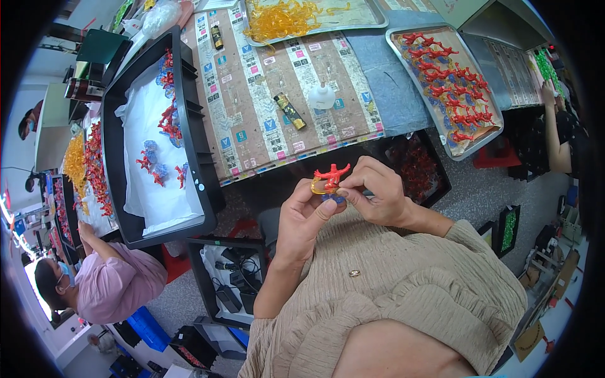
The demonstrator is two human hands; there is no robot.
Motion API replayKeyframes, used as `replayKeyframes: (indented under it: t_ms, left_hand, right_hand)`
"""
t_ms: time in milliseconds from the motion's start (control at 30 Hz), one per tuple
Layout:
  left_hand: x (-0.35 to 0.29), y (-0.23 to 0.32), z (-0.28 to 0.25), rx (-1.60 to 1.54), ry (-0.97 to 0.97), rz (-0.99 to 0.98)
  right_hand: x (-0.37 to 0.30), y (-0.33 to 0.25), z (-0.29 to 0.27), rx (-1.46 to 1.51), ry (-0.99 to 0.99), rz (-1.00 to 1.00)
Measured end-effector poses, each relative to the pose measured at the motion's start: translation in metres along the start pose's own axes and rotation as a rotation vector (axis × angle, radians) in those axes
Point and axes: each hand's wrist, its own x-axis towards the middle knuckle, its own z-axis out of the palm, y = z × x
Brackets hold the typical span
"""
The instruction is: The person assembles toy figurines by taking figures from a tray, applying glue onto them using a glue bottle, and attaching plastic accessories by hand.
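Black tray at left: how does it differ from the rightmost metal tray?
The black tray is deep, the metal tray shallow. White sheeting lines the black tray, brown paper the metal tray. Red figures fill less of the black tray than the metal tray. Both hold blue parts too.

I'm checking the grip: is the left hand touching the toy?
Touching. The head view shows the left hand around the lower part of the toy, its thumb against the blue base.

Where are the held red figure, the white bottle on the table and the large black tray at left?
Red figure (331, 176): head view, on its torso.
White bottle (321, 97): head view, on its rounded body.
Black tray (191, 120): head view, on its right wall.
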Motion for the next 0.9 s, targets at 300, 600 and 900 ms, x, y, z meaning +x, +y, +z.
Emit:
replayKeyframes:
  t_ms: [300, 600, 900]
  left_hand:
    - [0.002, 0.0, -0.003, 0.039, -0.03, -0.006]
    - [0.003, -0.003, -0.007, 0.093, -0.071, 0.051]
    - [0.002, -0.002, 0.009, 0.186, -0.001, 0.141]
  right_hand:
    - [0.001, 0.005, -0.001, 0.03, -0.012, -0.058]
    - [-0.003, -0.001, 0.003, 0.053, 0.037, 0.014]
    - [-0.001, 0.001, 0.001, 0.049, 0.043, 0.028]
